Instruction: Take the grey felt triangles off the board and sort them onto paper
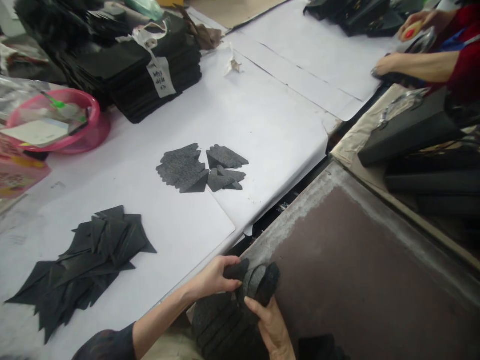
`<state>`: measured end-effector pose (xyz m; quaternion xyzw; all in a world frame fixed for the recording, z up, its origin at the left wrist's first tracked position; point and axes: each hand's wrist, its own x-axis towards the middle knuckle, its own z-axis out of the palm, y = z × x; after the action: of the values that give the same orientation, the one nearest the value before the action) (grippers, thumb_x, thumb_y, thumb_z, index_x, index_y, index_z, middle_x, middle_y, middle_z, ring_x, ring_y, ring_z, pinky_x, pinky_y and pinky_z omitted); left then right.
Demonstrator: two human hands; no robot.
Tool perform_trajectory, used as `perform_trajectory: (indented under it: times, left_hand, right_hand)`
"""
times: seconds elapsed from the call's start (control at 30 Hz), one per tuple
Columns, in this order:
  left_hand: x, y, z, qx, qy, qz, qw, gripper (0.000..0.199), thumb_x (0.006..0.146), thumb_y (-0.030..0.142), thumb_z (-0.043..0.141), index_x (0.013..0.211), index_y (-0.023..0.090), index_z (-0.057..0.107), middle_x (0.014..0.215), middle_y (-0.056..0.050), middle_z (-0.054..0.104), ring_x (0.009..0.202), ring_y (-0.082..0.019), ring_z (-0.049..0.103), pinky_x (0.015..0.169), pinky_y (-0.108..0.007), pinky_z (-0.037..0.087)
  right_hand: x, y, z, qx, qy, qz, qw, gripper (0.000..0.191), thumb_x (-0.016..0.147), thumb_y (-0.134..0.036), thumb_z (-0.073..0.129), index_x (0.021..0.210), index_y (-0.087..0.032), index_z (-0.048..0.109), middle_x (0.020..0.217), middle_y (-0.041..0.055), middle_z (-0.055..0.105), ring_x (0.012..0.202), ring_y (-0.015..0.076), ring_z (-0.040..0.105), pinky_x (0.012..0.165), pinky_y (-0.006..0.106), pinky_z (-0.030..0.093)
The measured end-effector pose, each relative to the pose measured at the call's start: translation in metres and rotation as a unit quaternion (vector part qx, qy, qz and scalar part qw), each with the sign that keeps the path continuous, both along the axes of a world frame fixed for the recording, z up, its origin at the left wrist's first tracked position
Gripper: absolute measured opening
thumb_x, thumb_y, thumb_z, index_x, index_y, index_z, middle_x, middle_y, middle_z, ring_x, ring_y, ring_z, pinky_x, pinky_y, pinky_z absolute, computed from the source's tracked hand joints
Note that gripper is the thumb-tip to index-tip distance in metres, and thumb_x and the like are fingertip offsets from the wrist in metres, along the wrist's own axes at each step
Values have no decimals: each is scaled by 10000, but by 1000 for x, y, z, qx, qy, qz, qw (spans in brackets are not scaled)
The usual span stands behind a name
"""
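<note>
My left hand [217, 276] pinches a small dark piece of felt-like material [235, 270] between thumb and fingers. Beside it, my right hand [272, 322] is closed round a fanned bunch of grey felt-like pieces [258, 282] with rounded ends. The two hands are close together over the near edge of the brown board. Below them a larger stack of dark grey pieces [219, 325] rests near my lap, partly hidden by my hands. On the white table lie a fanned group of grey pieces [180, 167] and a loose heap of black triangular pieces [97, 250].
A tall stack of black sheets [150, 80] with a tag stands at the back left, near a pink basin [101, 125]. The brown board [356, 260] is to my right, across a dark gap. A co-worker's hands [393, 62] work at the upper right, by black folded items [408, 125].
</note>
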<state>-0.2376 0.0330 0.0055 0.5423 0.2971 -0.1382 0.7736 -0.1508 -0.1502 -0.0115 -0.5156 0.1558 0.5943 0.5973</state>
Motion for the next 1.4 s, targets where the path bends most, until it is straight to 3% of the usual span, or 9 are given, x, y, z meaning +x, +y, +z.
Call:
perform_trajectory:
  times: [0.13, 0.27, 0.47, 0.6, 0.7, 0.83, 1.03, 1.2, 1.4]
  left_hand:
    - [-15, 5, 3, 76, -3, 27, 997, 287, 756, 276, 687, 1021, 177, 643, 876, -9, 621, 790, -164, 562, 673, -228, 438]
    - [-27, 17, 0, 175, 5, 96, 980, 662, 636, 271, 821, 1257, 246, 592, 1065, -47, 614, 1010, -234, 564, 880, -304, 449]
    - [-26, 32, 1, -119, -42, 263, 957, 443, 725, 321, 790, 1113, 158, 652, 1048, -97, 687, 963, -259, 638, 867, -350, 499]
    - [-20, 43, -3, -137, -58, 399, 905, 495, 751, 315, 772, 1191, 149, 618, 1167, -108, 665, 1089, -265, 608, 950, -335, 479]
    - [-14, 52, -7, -90, -77, 467, 876, 498, 804, 379, 719, 1241, 186, 578, 1254, -87, 628, 1152, -257, 576, 973, -328, 470]
    - [-8, 66, -13, 81, -37, 513, 854, 505, 837, 511, 654, 1213, 185, 571, 1100, -52, 661, 940, -173, 610, 752, -223, 489]
    - [-3, 92, -22, 14, -17, 615, 788, 450, 808, 556, 672, 1000, 166, 558, 748, 34, 544, 466, -13, 391, 397, -135, 252]
    - [3, 105, -28, -76, 17, 639, 765, 363, 859, 411, 673, 1030, 149, 489, 916, -72, 645, 607, -87, 633, 494, -159, 471]
    - [-8, 91, -35, -78, 57, 563, 821, 273, 897, 351, 620, 980, 108, 527, 947, -136, 670, 701, -149, 691, 603, -242, 559]
  right_hand:
    - [0, 4, 4, 23, -20, 42, 999, 604, 603, -267, 855, 1164, -271, 630, 1175, 46, 679, 1165, 290, 591, 1084, 475, 377]
    - [15, 24, 10, 56, -50, 114, 991, 608, 619, -254, 846, 1184, -290, 625, 1217, 42, 662, 1197, 297, 573, 1099, 485, 367]
    - [54, 93, 24, 120, -98, 228, 961, 526, 654, -258, 826, 1142, -223, 633, 1167, 46, 684, 1123, 273, 612, 1023, 432, 448]
    - [71, 150, 27, 140, -156, 307, 928, 494, 680, -272, 798, 1136, -173, 637, 1097, 46, 700, 1047, 248, 636, 934, 376, 496]
    - [82, 202, 30, 195, -251, 417, 852, 329, 772, -292, 705, 1065, -146, 671, 993, 31, 709, 947, 217, 653, 841, 326, 521]
    - [89, 276, 39, 217, -509, 553, 623, 274, 699, -317, 776, 879, -146, 660, 770, -19, 658, 709, 156, 617, 649, 246, 480]
    - [65, 356, 44, 184, -609, 577, 513, 396, 473, -284, 913, 694, -176, 604, 601, -50, 551, 694, 178, 612, 696, 267, 451]
    - [49, 366, 29, 127, -687, 520, 491, 657, 616, -245, 874, 1200, -181, 580, 1079, 108, 655, 1071, 278, 601, 960, 437, 428]
    - [69, 302, 7, 110, -720, 350, 588, 403, 824, -181, 689, 1217, -163, 601, 1207, 92, 606, 1147, 215, 564, 1002, 346, 452]
